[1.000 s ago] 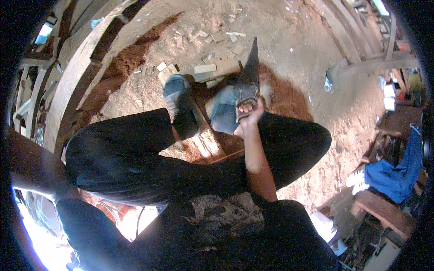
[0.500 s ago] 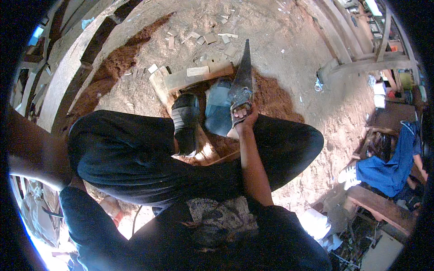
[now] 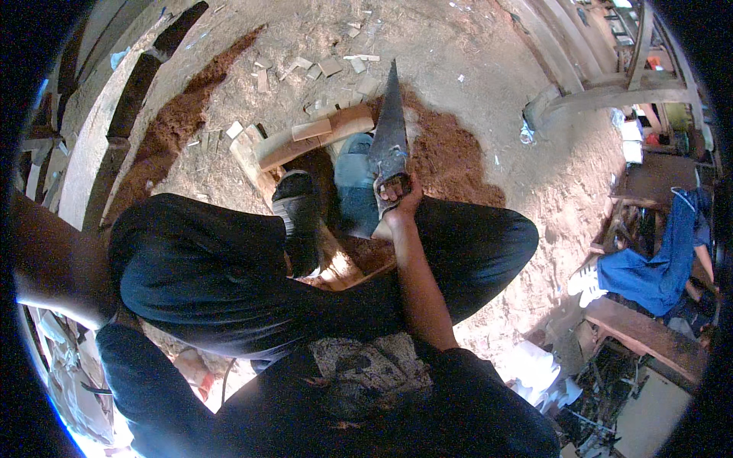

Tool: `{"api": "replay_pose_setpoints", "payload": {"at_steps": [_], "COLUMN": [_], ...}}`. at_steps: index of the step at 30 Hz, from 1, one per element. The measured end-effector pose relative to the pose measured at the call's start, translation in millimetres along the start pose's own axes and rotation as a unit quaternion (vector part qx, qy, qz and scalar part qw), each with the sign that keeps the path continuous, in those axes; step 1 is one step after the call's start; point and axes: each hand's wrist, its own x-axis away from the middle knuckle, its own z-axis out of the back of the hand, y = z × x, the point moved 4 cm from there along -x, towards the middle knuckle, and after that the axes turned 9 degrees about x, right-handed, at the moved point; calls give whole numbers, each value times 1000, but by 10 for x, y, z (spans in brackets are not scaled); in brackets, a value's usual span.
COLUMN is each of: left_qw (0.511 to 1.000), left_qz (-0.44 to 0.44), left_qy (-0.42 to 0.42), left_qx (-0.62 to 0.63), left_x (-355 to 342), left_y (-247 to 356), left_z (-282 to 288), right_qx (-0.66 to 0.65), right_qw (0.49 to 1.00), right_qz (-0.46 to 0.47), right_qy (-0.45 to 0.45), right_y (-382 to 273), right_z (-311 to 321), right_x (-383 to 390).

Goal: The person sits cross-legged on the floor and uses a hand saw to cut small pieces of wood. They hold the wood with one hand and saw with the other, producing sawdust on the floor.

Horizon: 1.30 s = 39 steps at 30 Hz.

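Note:
My right hand [image 3: 401,200] is closed round the handle of a handsaw [image 3: 392,122]. Its dark tapering blade points away from me, above the ground and beside my right foot in a blue-grey shoe [image 3: 354,179]. Just left of the blade lies a curved piece of wood [image 3: 347,124], with a small wooden block [image 3: 311,129] on top. My left foot, in a dark striped shoe [image 3: 294,206], stands against a longer timber [image 3: 336,259] that runs beneath my legs. A bent left forearm [image 3: 57,263] rises blurred at the left edge; its hand is outside the picture.
Reddish sawdust [image 3: 450,156] covers the dirt right of the saw. Several wood offcuts [image 3: 330,66] lie farther off. Large timbers [image 3: 126,145] stand at left. At right sits another person in blue trousers [image 3: 645,267], near a thick beam [image 3: 649,340].
The whole view has shifted slightly, so most things appear farther left. Relative to the curved wood, the saw has moved a little farther away from me, still in my right hand.

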Motion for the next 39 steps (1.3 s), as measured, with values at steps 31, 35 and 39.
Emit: {"api": "replay_pose_setpoints", "payload": {"at_steps": [31, 35, 39], "left_qw": [759, 756, 759], "left_qz": [299, 330, 321], "left_qy": [-550, -538, -530], "left_qx": [-179, -171, -201], "left_x": [1745, 1684, 1727], "left_y": [-3236, -3256, -3289], "left_z": [-1466, -1339, -1243], "right_qx": [95, 113, 97], "right_qw": [992, 990, 993], "right_qz": [56, 66, 63], "right_qy": [55, 49, 33], "right_y": [46, 9, 67], "right_z": [-361, -334, -339], "right_x": [143, 107, 61]}}
